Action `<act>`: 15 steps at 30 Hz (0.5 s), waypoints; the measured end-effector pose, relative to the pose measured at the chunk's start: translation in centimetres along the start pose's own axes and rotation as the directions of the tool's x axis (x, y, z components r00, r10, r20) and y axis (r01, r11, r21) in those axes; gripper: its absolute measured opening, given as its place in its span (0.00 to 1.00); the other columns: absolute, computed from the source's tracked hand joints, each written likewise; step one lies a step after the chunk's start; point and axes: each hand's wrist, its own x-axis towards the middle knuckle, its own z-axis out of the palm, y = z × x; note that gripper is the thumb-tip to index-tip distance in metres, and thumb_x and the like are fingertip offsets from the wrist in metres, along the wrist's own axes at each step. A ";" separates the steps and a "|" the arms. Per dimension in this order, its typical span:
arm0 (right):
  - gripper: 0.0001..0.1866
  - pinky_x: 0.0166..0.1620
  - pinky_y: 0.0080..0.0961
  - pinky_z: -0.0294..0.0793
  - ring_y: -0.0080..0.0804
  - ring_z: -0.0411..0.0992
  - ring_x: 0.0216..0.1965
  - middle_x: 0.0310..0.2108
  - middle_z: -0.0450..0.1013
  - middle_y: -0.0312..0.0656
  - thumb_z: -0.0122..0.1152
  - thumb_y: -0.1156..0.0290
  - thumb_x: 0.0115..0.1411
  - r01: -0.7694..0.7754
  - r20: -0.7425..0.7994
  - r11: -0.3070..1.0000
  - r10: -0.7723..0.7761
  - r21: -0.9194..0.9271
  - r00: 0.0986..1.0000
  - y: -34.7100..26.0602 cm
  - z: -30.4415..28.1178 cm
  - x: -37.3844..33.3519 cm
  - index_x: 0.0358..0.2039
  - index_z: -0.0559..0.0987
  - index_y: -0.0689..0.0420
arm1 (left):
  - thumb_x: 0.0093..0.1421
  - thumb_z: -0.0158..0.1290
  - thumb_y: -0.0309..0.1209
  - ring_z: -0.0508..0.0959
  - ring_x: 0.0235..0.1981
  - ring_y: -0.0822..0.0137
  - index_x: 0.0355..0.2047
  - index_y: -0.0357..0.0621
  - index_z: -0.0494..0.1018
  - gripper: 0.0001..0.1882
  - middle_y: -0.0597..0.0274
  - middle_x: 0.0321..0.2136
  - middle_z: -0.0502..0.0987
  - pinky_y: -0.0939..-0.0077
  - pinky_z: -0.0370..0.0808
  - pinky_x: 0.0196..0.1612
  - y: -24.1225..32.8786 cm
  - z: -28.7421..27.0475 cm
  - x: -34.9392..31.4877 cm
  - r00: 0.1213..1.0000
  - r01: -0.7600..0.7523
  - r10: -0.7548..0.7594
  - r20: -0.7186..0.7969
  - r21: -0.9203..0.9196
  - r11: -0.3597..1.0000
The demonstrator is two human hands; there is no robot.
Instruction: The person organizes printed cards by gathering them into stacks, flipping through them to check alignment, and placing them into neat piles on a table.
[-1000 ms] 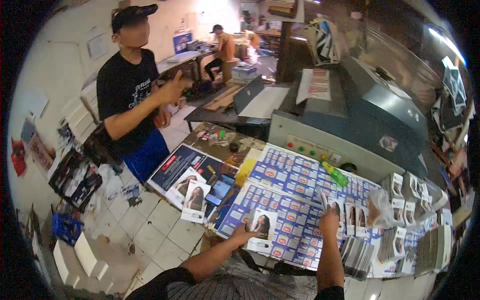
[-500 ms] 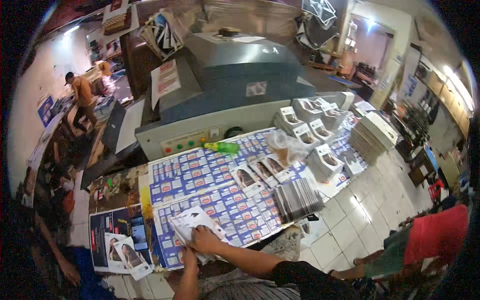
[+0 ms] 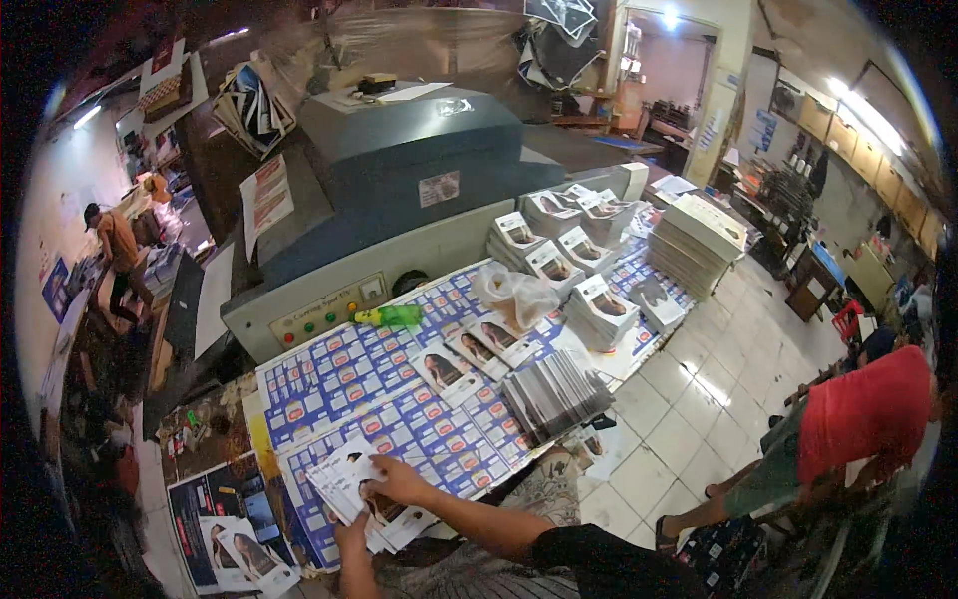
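Observation:
A small fanned bunch of white printed booklets (image 3: 340, 476) with a dark picture on the cover is between my hands, over the near left of the table. My left hand (image 3: 351, 539) closes on their near edge, thumb up. My right hand (image 3: 401, 481) grips them from the right with bent fingers. Beneath lies a blue-and-white printed sheet (image 3: 429, 411) covering the table. Further right, a row of dark-edged booklets (image 3: 557, 396) stands packed together, with several booklets (image 3: 444, 371) lying flat behind it.
Stacks of booklets (image 3: 602, 311) and a tall paper pile (image 3: 694, 245) fill the table's right end. A green bottle (image 3: 391, 316) and clear plastic bag (image 3: 516, 297) lie near the big grey machine (image 3: 419, 150). One person in red (image 3: 863, 414) is at right, another in orange (image 3: 120, 245) far left.
My view has swung right, so the table and machine sit further left. The booklets in my hands have tipped up and fanned, showing their covers. The person in red has come further into view.

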 end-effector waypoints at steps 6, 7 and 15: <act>0.46 0.52 0.32 0.71 0.40 0.72 0.51 0.51 0.71 0.52 0.72 0.53 0.50 -0.155 0.145 0.823 0.089 0.547 0.985 -0.7 -0.5 -1.8 0.61 0.61 0.65 | 0.55 0.57 0.25 0.78 0.41 0.58 0.55 0.36 0.65 0.27 0.54 0.43 0.75 0.65 0.76 0.44 2.7 -0.3 0.1 0.980 0.182 -0.163 0.117 -0.176 0.968; 0.48 0.53 0.33 0.71 0.41 0.72 0.51 0.52 0.71 0.52 0.74 0.52 0.48 -0.230 0.257 0.680 0.063 0.696 0.964 -0.7 -0.6 -1.9 0.61 0.60 0.65 | 0.55 0.57 0.25 0.78 0.41 0.58 0.55 0.36 0.65 0.27 0.54 0.43 0.75 0.65 0.76 0.44 3.0 0.1 0.2 0.979 0.182 -0.162 0.125 -0.171 0.968; 0.37 0.48 0.47 0.71 0.55 0.72 0.46 0.46 0.70 0.65 0.53 0.56 0.63 0.204 -0.350 0.974 -0.226 -0.100 0.909 2.9 -19.6 -2.3 0.63 0.51 0.66 | 0.53 0.55 0.22 0.79 0.43 0.59 0.53 0.35 0.69 0.25 0.53 0.44 0.78 0.66 0.75 0.47 2.9 -1.2 -0.1 0.978 0.117 -0.110 0.180 -0.029 0.993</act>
